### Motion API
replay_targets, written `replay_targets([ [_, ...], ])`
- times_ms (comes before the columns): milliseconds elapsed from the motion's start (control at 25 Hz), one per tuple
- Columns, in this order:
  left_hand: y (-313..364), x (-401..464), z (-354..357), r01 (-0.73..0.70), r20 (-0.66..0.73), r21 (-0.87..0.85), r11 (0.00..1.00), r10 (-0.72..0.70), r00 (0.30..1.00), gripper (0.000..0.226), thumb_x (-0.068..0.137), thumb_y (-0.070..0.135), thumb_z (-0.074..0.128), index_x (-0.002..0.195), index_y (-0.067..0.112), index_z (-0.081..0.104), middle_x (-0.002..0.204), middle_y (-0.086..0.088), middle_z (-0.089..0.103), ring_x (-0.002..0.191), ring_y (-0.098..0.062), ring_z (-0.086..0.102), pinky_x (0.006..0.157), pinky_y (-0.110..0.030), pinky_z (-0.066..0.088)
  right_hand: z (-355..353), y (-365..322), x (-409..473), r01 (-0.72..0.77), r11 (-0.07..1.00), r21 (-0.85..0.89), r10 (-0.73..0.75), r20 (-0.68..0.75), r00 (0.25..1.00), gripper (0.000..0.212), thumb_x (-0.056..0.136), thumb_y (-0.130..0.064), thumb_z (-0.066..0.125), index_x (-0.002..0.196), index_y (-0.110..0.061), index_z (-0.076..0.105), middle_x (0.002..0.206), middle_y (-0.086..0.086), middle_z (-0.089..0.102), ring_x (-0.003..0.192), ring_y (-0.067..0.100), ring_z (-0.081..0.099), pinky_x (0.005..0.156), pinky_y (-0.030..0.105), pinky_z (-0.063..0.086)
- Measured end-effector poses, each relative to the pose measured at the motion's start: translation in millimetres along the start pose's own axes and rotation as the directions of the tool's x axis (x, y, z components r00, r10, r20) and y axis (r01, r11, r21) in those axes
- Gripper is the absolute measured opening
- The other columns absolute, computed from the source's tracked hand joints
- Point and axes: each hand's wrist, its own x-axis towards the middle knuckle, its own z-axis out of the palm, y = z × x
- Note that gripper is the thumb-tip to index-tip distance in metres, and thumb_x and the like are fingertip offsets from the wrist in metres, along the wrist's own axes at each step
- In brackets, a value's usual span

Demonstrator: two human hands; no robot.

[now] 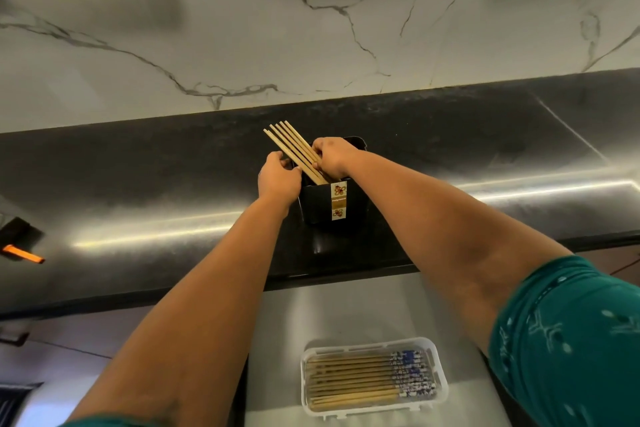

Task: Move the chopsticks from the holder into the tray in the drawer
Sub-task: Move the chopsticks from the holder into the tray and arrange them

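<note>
At frame centre, the right hand grips a bundle of chopsticks leaning out of the black holder; the left hand holds its rim. The tray, lower centre, contains more chopsticks.

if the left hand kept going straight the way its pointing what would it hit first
Most likely the bundle of chopsticks leaning out of the black holder. The left hand reaches up and right, its fingers already at the holder's rim beside them; depth is hard to judge.
</note>
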Motion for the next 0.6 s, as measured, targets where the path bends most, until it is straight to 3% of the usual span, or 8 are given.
replay_targets([
  [120, -0.2, -2.3, -0.6, 0.0, -0.032, 0.078, 0.997, 0.003, 0.999, 0.053, 0.087, 0.016, 0.064, 0.135, 0.013, 0.042, 0.132, -0.006, 0.053, 0.12, -0.022, 0.051, 0.094, -0.033, 0.046, -2.6, 2.3, -4.1, 0.045, 0.998, 0.041, -0.043, -0.042, 0.998, 0.023, 0.096, -0.012, 0.053, 0.119, -0.013, 0.053, 0.113, 0.009, 0.062, 0.098, 0.019, 0.062, 0.075, 0.024, 0.05],
  [200, 2.5, -4.1, -1.7, 0.008, -0.09, 0.137, 0.991, 0.004, 0.996, 0.06, 0.086, 0.019, 0.065, 0.139, 0.013, 0.037, 0.14, -0.009, 0.045, 0.128, -0.026, 0.043, 0.103, -0.042, 0.041, -4.4, 1.2, -9.2, 0.062, 0.995, 0.076, -0.055, -0.094, 0.994, 0.025, 0.097, -0.012, 0.051, 0.122, -0.012, 0.05, 0.11, 0.011, 0.062, 0.097, 0.021, 0.064, 0.081, 0.032, 0.055],
  [280, 8.8, -7.8, -3.5, 0.011, -0.143, 0.153, 0.988, 0.011, 0.99, 0.062, 0.087, 0.023, 0.064, 0.141, 0.012, 0.034, 0.143, -0.01, 0.041, 0.131, -0.029, 0.035, 0.105, -0.043, 0.037, -7.6, -2.4, -15.8, 0.099, 0.993, 0.063, -0.088, -0.152, 0.984, 0.026, 0.098, -0.014, 0.048, 0.124, -0.011, 0.046, 0.108, 0.012, 0.062, 0.097, 0.025, 0.064, 0.087, 0.04, 0.055],
  [400, 25.3, -19.5, -6.1, -0.009, -0.182, 0.142, 0.99, 0.035, 0.983, 0.063, 0.09, 0.031, 0.059, 0.142, 0.012, 0.031, 0.144, -0.011, 0.037, 0.134, -0.029, 0.026, 0.105, -0.041, 0.031, -17.4, -12.7, -31.4, 0.201, 0.979, 0.025, -0.187, -0.266, 0.946, 0.022, 0.099, -0.015, 0.044, 0.121, -0.01, 0.041, 0.101, 0.013, 0.063, 0.089, 0.026, 0.065, 0.08, 0.04, 0.057],
  [480, 39.4, -32.3, -7.3, -0.117, -0.234, 0.103, 0.988, 0.138, 0.962, 0.058, 0.092, 0.036, 0.054, 0.141, 0.012, 0.035, 0.142, -0.01, 0.04, 0.134, -0.027, 0.027, 0.106, -0.04, 0.03, -27.5, -21.8, -44.3, 0.278, 0.959, 0.052, -0.242, -0.358, 0.902, 0.021, 0.1, -0.016, 0.041, 0.12, -0.01, 0.04, 0.099, 0.012, 0.062, 0.083, 0.024, 0.064, 0.073, 0.035, 0.056],
  [600, 63.7, -66.2, -13.4, -0.415, -0.423, -0.2, 0.888, 0.303, 0.854, 0.046, 0.092, 0.041, 0.051, 0.127, 0.012, 0.052, 0.124, -0.005, 0.057, 0.118, -0.016, 0.05, 0.1, -0.034, 0.044, -45.7, -41.5, -73.3, 0.362, 0.932, -0.023, -0.323, -0.504, 0.801, 0.019, 0.1, -0.013, 0.042, 0.118, -0.008, 0.039, 0.083, 0.003, 0.06, 0.061, 0.013, 0.059, 0.052, 0.024, 0.046],
])
